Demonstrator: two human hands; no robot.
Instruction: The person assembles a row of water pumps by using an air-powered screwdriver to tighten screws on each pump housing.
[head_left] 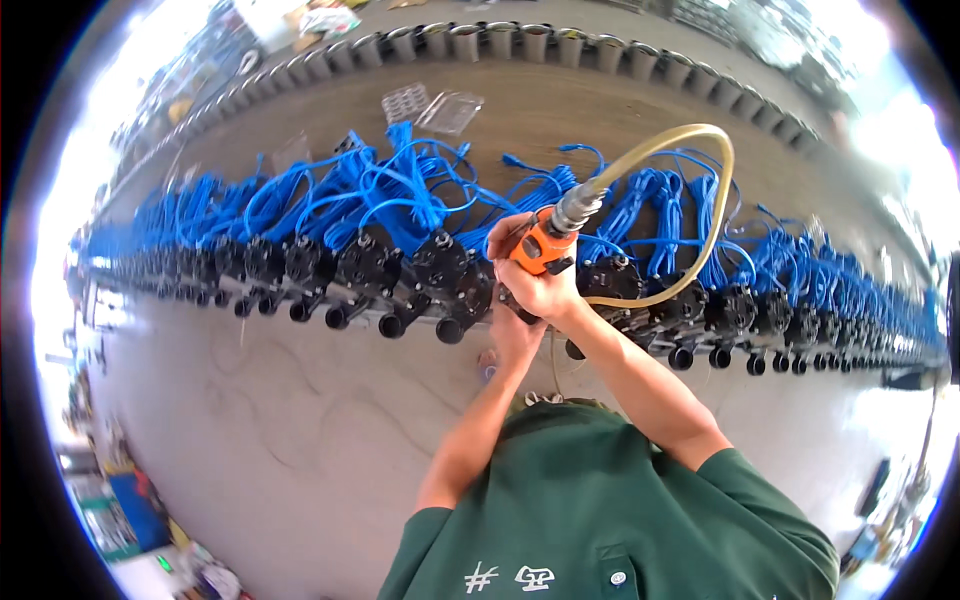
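Note:
My right hand point(540, 284) is wrapped around an orange power screwdriver point(543, 248), whose metal fitting point(578, 208) joins a yellowish air hose point(728, 185). The tool stands nearly upright, and its lower tip is hidden by my hands. Directly below, my left hand point(515, 338) is closed against a black pump point(518, 306) at the near edge of the bench; most of its fingers are covered. Beside it on the left sits another round black pump point(440, 264), with a short outlet pipe point(450, 330) pointing toward me.
A long row of similar black pumps point(305, 262) lines the bench edge on both sides, with bundled blue cables point(655, 212) behind them. Clear plastic trays point(450, 112) lie on the brown bench top point(545, 105). Several grey cups point(465, 44) stand along the far side.

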